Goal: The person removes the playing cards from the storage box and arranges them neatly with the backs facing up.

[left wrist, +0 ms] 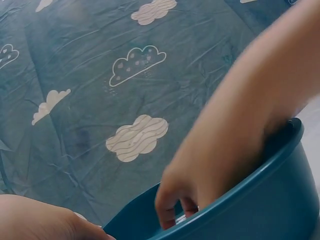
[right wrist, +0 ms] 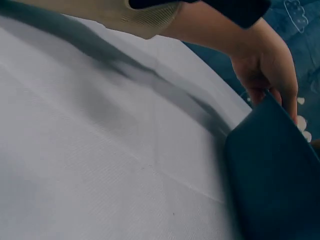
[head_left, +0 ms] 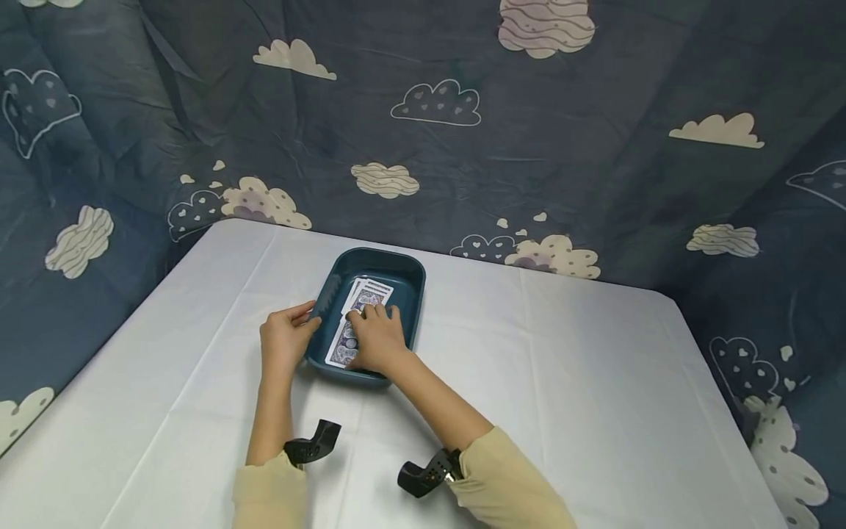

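Note:
A dark blue rectangular basin [head_left: 413, 294] stands on the white-covered table. Inside it lie several playing cards [head_left: 340, 345] with patterned blue-purple backs and white borders, overlapping and slightly fanned at the far end. My left hand [head_left: 284, 339] pinches the basin's left rim between thumb and fingers. Reaching over the near right side, my right hand [head_left: 380, 344] has its bent fingers and thumb on the cards and covers part of them. In the left wrist view, the right hand [left wrist: 200, 175] dips below the rim, with a sliver of card at its fingertips.
A white cloth [head_left: 595, 382] with fold creases covers the table. Behind it hangs a dark blue curtain [head_left: 436, 191] with cloud prints. Black wrist cameras [head_left: 429, 474] sit at both cuffs of the beige sleeves.

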The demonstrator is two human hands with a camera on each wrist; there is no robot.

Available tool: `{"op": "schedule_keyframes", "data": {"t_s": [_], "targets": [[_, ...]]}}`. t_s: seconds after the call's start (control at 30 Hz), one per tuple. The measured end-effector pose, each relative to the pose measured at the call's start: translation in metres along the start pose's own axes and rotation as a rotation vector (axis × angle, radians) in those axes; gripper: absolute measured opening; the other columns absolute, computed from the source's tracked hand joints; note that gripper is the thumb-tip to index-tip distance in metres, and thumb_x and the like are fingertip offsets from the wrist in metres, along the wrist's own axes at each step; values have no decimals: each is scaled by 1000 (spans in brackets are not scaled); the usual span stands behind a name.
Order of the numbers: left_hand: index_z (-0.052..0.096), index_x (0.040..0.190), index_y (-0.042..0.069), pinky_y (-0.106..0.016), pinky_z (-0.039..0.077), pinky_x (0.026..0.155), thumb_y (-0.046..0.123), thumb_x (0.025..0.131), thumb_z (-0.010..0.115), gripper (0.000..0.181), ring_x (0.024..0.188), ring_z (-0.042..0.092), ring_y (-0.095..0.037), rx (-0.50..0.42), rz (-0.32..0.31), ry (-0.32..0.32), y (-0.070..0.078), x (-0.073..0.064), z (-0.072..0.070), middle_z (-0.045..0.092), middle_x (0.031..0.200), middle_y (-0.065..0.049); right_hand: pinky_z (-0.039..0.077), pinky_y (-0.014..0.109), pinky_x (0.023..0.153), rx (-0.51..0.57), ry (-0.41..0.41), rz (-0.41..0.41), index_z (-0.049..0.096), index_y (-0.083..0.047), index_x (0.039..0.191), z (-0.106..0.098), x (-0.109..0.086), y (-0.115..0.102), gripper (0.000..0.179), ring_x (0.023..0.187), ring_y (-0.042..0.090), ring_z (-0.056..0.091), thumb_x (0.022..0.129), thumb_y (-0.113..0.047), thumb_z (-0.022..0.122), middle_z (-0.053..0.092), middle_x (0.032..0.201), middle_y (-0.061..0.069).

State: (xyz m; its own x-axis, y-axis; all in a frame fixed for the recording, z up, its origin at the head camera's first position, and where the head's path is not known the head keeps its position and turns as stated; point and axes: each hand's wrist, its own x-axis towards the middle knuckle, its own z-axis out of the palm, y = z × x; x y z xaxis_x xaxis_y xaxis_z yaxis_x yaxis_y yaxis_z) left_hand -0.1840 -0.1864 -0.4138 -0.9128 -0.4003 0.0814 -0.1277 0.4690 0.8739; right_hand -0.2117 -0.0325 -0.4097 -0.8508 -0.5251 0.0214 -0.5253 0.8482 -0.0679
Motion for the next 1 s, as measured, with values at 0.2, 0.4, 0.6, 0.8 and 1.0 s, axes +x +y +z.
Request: {"op": "schedule_keyframes", "data": {"t_s": [0.2,0.4,0.6,0.8,1.0], "targets": [[66,113,3,-40,50,83,9,81,67,32,99,63,-30,-7,-21,-23,-1,-1,0,65,104,-21,31,45,95,21,-85,114,54,-13,121,12,11,0,88,112,23,44,52,-62,80,53,118,7],[66,113,3,-41,49,84,9,81,67,32,99,63,-30,-11,-19,-19,1,0,-1,65,104,-21,33,42,89,53,-60,48,57,-15,102,10,12,0,70,103,20,46,53,-58,81,55,104,1],[66,113,4,-40,49,84,8,81,66,32,99,63,-30,-14,-37,-26,1,0,-2,66,104,-21,30,44,96,48,-29,-46,53,-14,113,9,11,-1,75,108,20,44,59,-58,78,54,113,3],[66,113,4,-39,50,83,8,81,67,32,98,64,-29,-17,-41,-20,2,1,-1,66,103,-20,32,47,98,-52,38,-92,58,-14,118,9,10,-2,78,108,21,46,61,-65,71,56,113,3],[66,113,4,-40,50,83,9,82,66,32,99,63,-29,-18,-53,-26,2,0,-1,66,105,-21,32,50,99,-205,103,-124,65,-14,110,10,8,-5,77,107,21,50,61,-74,64,62,110,2]]}}
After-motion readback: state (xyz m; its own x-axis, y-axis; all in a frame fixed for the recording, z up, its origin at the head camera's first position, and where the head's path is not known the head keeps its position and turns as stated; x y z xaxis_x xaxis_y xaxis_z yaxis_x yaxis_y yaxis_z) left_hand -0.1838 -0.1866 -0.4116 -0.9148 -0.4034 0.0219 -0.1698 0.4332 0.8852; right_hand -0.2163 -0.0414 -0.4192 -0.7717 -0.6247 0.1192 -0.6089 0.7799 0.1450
